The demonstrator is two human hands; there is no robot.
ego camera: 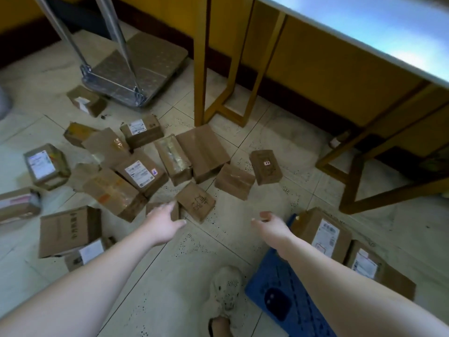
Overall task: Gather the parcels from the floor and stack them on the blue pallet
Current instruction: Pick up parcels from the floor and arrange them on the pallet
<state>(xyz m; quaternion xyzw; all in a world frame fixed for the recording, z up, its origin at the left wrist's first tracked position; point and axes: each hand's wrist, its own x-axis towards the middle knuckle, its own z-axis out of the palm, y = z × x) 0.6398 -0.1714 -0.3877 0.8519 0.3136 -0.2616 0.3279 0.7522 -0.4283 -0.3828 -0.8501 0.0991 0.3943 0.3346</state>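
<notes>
Several brown cardboard parcels lie scattered on the tiled floor. A small parcel with handwriting lies nearest my hands. My left hand reaches out with fingers apart, its fingertips touching a small low parcel just left of the handwritten one; it holds nothing. My right hand hovers empty with loosely curled fingers above the floor, at the far corner of the blue pallet. Two labelled parcels sit on the pallet's right side.
A metal hand trolley stands at the back left. Yellow table legs and a table frame rise beyond the parcels. My shoe rests on the floor beside the pallet.
</notes>
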